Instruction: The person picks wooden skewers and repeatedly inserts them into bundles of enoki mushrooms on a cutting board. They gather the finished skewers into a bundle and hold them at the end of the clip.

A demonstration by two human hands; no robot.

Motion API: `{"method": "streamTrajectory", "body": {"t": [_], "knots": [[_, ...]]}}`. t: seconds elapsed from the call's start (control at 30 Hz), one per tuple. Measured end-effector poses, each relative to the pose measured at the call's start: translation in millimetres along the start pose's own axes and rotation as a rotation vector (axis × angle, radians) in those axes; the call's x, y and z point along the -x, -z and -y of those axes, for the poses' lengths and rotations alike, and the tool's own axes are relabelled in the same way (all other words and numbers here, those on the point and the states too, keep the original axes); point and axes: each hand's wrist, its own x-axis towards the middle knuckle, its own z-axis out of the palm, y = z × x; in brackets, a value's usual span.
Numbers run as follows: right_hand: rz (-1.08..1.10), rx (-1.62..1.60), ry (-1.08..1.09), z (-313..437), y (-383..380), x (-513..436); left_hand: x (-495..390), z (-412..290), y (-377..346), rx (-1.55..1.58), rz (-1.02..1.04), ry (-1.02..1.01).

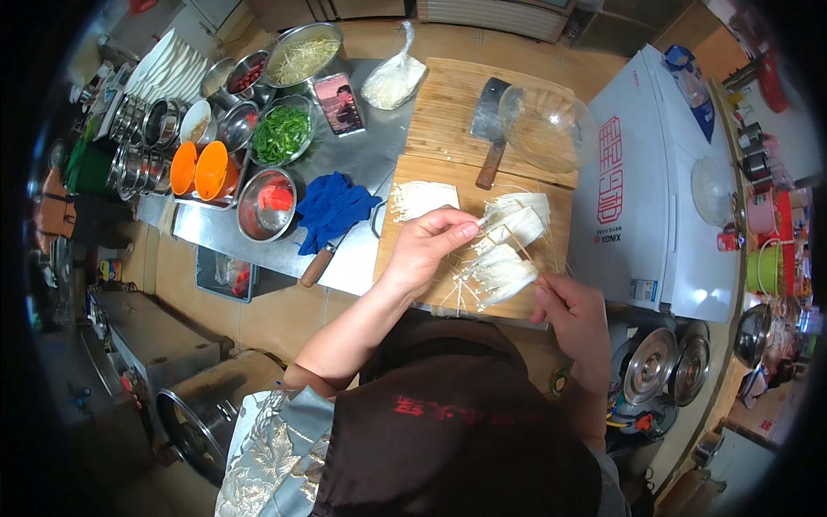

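Note:
My left hand [426, 242] is above the near cutting board [404, 245], thumb and forefinger pinched on a small pale piece [482, 221] that I cannot identify. To its right, my right hand [572, 310] grips the near end of a thin wooden skewer [520, 244]. The skewer slants over flattened bunches of enoki mushrooms; whether it pierces them I cannot tell. One enoki bunch [501, 276] lies close to my right fingertips, with others [517, 223] just beyond. Another white enoki bunch [426, 199] rests behind my left hand. Loose strands are scattered on the wood.
A cleaver [490, 123] and a clear bowl [546, 129] sit on the far board. Leftward are a blue cloth [336, 203], a wooden-handled knife [320, 262], a propped phone [340, 106], a bowl of chopped greens [282, 134] and a steel bowl [266, 213]. A white freezer [652, 194] stands right.

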Motion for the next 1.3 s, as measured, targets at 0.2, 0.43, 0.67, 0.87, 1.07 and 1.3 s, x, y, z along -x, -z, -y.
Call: {"method": "streamTrajectory", "body": {"t": [0.2,0.43,0.67,0.87,1.07,1.3], "knots": [[0.042,-0.037,0.008,1.8,0.4,-1.4,-2.3,-3.2,4.8,0.021,0.098,0.117],[0.129,-0.101,-0.054,-17.5,0.9,-28.6,-4.4,3.8,-2.9,0.072,0.070,0.182],[0.157,-0.198,-0.120,-39.5,-1.4,-42.0,-12.3,-1.2,6.9,0.054,0.073,0.388],[0.053,-0.092,-0.122,-54.8,-6.4,-46.1,-25.6,24.0,44.9,-0.241,0.001,0.328],[-0.009,-0.165,-0.095,-66.9,-1.2,-44.6,-48.3,38.3,100.7,-0.806,-0.208,0.177],[0.074,-0.164,-0.170,-73.7,5.2,-46.4,-87.4,46.9,107.4,-1.557,-0.024,-0.370]]}}
